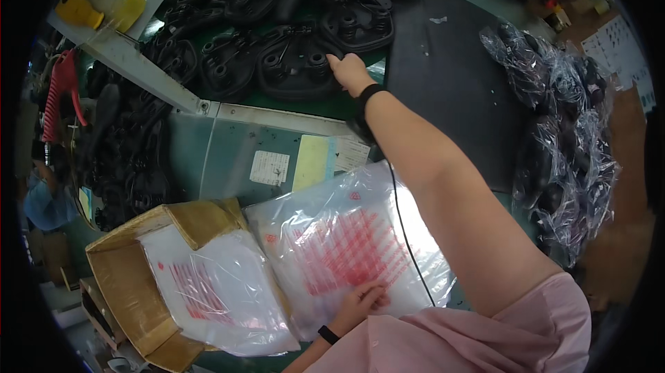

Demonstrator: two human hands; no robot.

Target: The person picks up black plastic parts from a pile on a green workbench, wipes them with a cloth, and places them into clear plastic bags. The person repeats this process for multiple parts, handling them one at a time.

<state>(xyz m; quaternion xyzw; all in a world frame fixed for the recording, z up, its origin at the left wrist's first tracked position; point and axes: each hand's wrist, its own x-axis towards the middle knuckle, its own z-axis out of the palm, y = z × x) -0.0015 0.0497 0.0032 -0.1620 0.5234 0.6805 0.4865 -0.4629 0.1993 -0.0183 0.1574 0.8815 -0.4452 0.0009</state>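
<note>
one right hand (351, 75) touches a black saddle (291, 81).

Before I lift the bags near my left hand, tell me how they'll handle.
The bags look like thin, wrinkled film, so they'll probably flop. Their glossy surface suggests they may slide over one another. Lying flat, they seem unlikely to roll.

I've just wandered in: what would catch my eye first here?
Probably the black saddle-shaped pieces crowding the top, with the right hand at one's edge. Next, the shiny clear plastic bags with red print by the left hand, lower centre. At right, plastic-wrapped dark items glisten.
</note>
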